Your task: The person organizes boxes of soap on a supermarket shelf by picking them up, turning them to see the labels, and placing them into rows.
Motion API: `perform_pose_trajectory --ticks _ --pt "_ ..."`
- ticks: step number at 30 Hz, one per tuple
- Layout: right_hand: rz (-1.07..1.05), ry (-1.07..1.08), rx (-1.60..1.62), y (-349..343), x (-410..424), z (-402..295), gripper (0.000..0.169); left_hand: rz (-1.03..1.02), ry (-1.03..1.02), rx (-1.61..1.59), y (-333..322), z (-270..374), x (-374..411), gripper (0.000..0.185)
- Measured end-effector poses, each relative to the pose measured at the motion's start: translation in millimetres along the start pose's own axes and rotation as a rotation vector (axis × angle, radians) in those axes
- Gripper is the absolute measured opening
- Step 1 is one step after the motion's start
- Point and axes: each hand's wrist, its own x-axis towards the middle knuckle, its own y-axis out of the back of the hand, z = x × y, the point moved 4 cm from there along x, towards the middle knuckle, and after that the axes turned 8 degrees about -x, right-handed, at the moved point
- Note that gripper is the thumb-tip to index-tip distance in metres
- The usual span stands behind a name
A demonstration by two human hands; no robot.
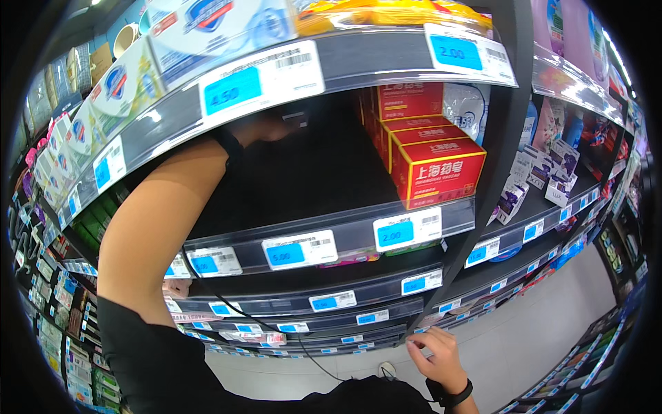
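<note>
My left hand (266, 130) reaches deep into a dark shelf bay, under the shelf above; its fingers are in shadow beside a small pale item (296, 120), and whether it grips this item cannot be made out. Red soap boxes (439, 168) with yellow edges stand stacked at the right of the same bay, apart from my left hand. A white and blue plastic pack (465, 111) is behind them. My right hand (437, 354) hangs low at the right, fingers curled with thumb and forefinger close together, over the floor beside the lower shelves. No object shows in it.
Above the bay, a shelf edge (372, 59) with price tags carries white soap packs (217, 31) and yellow packs (362, 15). A dark upright (509, 103) divides off the bay with small Lux boxes (561, 173). A black cable (227, 302) hangs before the lower shelves.
</note>
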Motion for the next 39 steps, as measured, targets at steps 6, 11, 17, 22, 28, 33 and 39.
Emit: perform_pose_trajectory --ticks 6,11,17,22,28,33,39 --pt "0.101 -0.125 0.000 22 -4 32 0.009 0.096 0.003 -0.170 -8 -18 47 0.092" --pt "0.089 -0.114 -0.016 26 4 37 0.008 0.184 -0.071 -0.313 -24 -32 86 0.092" --pt "0.007 -0.031 0.084 13 9 24 0.008 -0.521 -0.345 -1.654 -62 -139 140 0.087" --pt "-0.036 -0.021 0.061 10 26 9 0.009 0.094 -0.083 -0.181 -6 11 26 0.095" --pt "-0.081 0.319 0.169 -8 57 -37 0.018 0.299 0.129 -0.086 2 39 -120 0.089" --pt "0.048 0.437 0.136 3 73 -56 0.028 0.655 -0.282 -0.083 -22 72 -179 0.047" --pt "0.303 0.459 0.324 14 84 -80 0.037 0.336 -0.461 -0.413 -34 94 -259 0.054"
